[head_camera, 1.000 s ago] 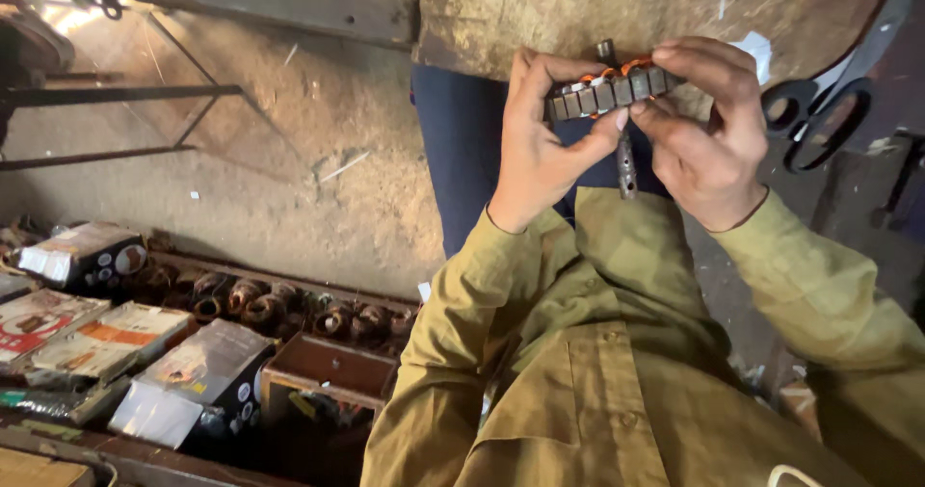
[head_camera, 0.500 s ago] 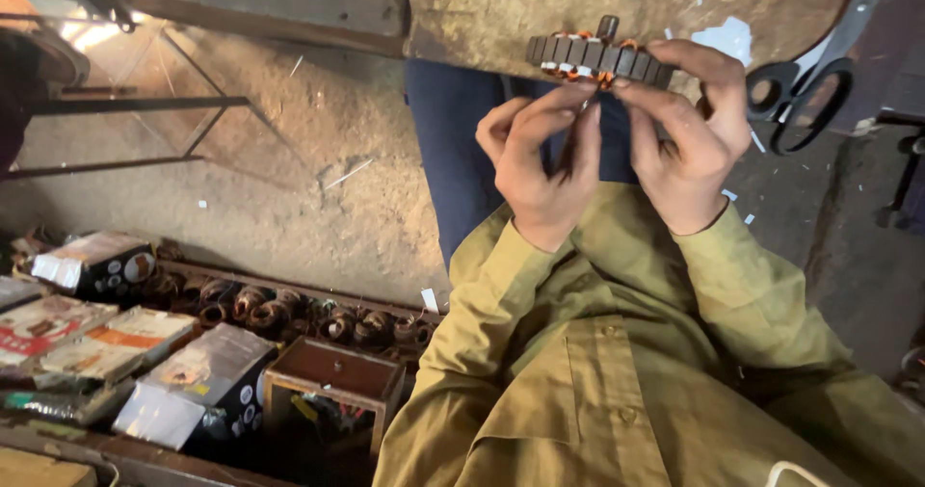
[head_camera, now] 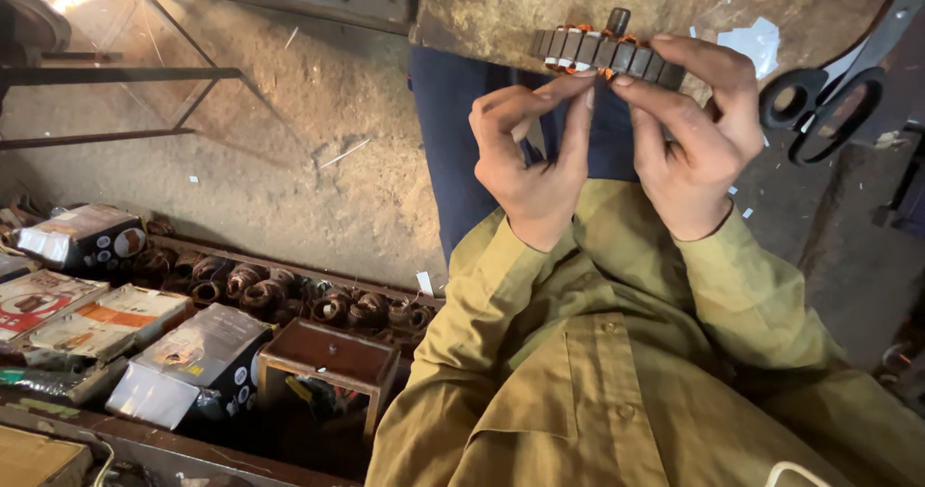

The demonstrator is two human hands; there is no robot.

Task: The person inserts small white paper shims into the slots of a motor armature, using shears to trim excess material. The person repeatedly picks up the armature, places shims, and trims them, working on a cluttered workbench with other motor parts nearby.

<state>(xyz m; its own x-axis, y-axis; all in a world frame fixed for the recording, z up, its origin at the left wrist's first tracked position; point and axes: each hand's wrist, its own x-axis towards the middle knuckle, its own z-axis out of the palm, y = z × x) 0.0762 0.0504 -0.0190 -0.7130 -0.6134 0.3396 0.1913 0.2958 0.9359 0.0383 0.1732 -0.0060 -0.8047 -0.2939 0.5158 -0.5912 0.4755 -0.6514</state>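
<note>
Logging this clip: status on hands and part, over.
Left hand and right hand both pinch slotted motor armature at workbench edge. Black scissors lie right of it, apart. Nothing blocking.

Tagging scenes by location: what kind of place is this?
Probably a small motor-repair workshop. Both hands hold a slotted metal armature with orange winding bits over a worn wooden bench; a row of copper-wound coils lies on the earthen floor beside printed cardboard boxes, and black-handled scissors lie on the bench.
</note>
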